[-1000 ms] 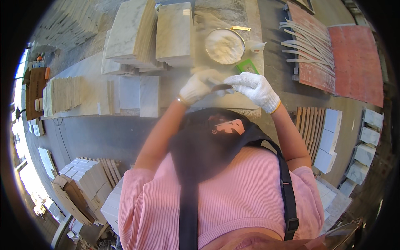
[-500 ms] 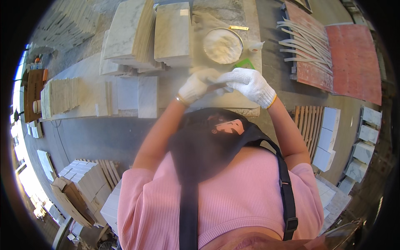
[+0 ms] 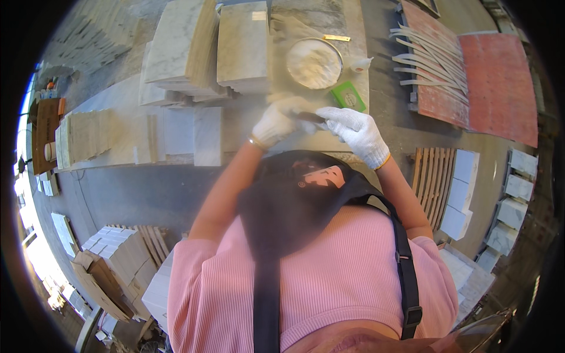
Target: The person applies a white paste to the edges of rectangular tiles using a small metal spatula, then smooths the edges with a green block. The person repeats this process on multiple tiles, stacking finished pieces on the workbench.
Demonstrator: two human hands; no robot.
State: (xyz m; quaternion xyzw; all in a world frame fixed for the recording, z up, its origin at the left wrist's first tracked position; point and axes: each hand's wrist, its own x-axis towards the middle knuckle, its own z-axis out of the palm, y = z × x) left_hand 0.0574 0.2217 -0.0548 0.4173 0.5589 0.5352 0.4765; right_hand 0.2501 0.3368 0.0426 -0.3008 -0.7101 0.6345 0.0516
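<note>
A thin dark flat piece (image 3: 311, 117), its exact kind too small to tell, is between my two white-gloved hands above the bench's near edge. My left hand (image 3: 275, 123) is closed at its left end, with the fingers hazy in the picture. At the other end, my right hand (image 3: 357, 133) pinches it between thumb and fingers. Just beyond my right hand lies a green box (image 3: 348, 97). Behind that stands a round pan (image 3: 315, 63) of white powder or paste, with a small white bottle (image 3: 361, 65) at its right and a yellow-handled tool (image 3: 336, 38) past its rim.
Thick stacks of grey-white marble slabs (image 3: 242, 50) stand on the bench at left, with thinner tiles (image 3: 208, 135) nearer me. Right of the bench, pale strips (image 3: 432, 62) lie on a red board (image 3: 500, 82). Wooden pallets (image 3: 432, 182) and stacked white blocks (image 3: 118, 250) stand on the floor.
My right hand has moved slightly down and its fingers have shifted along the dark piece. More of the green box shows now. My left hand stays nearly in place.
</note>
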